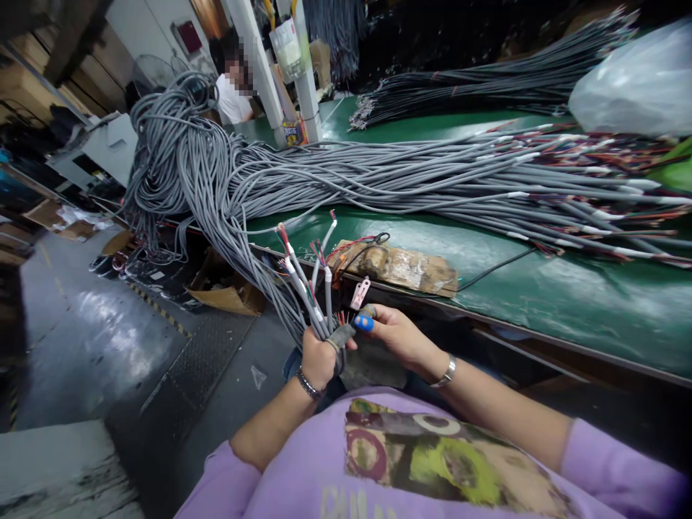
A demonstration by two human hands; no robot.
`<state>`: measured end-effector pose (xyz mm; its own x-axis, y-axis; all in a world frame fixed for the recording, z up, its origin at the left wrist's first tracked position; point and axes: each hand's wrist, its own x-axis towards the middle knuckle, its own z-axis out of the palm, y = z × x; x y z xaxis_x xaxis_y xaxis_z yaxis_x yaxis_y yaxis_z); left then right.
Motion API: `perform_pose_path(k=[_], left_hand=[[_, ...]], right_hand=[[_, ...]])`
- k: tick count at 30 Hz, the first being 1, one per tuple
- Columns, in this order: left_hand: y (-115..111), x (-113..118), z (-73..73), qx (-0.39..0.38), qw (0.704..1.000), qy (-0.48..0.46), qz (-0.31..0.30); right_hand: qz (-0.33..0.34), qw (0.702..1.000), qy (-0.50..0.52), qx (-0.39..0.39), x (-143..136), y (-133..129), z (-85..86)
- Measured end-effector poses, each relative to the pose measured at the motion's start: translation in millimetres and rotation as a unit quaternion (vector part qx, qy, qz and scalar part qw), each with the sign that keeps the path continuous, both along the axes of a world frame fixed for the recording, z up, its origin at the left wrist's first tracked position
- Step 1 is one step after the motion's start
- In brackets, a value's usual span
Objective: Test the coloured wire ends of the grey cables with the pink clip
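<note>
The left hand (320, 353) curls closed round grey cables (328, 292) before the bench (519, 288). The right hand's (397, 333) thumb and finger nearly meet beside them, grip unclear; the pink tag's (360, 294) print is illegible.

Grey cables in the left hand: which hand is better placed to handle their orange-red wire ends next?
Probably the right hand: its fingertips are close to the orange-red wire ends, while the left hand is occupied gripping the grey cables.
</note>
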<state>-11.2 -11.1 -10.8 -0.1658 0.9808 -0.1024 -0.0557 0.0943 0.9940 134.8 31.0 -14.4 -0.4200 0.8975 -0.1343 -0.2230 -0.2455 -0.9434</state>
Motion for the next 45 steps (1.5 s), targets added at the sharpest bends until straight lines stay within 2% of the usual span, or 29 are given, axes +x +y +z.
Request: perform_pose_path(k=[3,7,11,14,22,30,36,42,45], left_hand=[[4.2,1.5,-0.2,-0.017,0.998,-0.056,0.037],[7.3,0.8,3.9,-0.019,0.995,-0.079,0.056],[7.9,0.9,9.2,-0.018,0.995,-0.087,0.049],[8.5,3.3,10.0,-0.011,0.995,-0.088,0.047],[8.3,10.2,5.3,-0.011,0.996,-0.089,0.03],[5.8,8.4,-0.1,-0.019,0.997,-0.064,0.042],[4.4,6.8,-1.6,-0.022,0.997,-0.059,0.054],[4.3,6.8,-0.7,-0.017,0.996,-0.072,0.044],[3.8,6.3,-0.5,-0.017,0.996,-0.075,0.048]], right_hand=[[-0.018,1.0,-0.011,0.001,2.0,0.7,-1.3],[-0.027,0.999,0.004,-0.016,3.4,1.9,-6.0],[-0.048,0.988,0.092,-0.117,3.6,8.7,-9.1],[-0.029,0.976,0.124,-0.176,2.4,14.9,-5.5],[0.05,0.982,0.132,-0.125,-5.5,6.2,5.3],[0.003,0.997,0.05,-0.056,-8.2,2.4,0.8],[-0.032,0.996,0.036,-0.079,-8.5,2.5,-1.8],[0.021,0.995,0.068,-0.069,-10.4,2.7,1.8],[0.009,0.997,0.051,-0.051,-10.9,1.7,2.8]])
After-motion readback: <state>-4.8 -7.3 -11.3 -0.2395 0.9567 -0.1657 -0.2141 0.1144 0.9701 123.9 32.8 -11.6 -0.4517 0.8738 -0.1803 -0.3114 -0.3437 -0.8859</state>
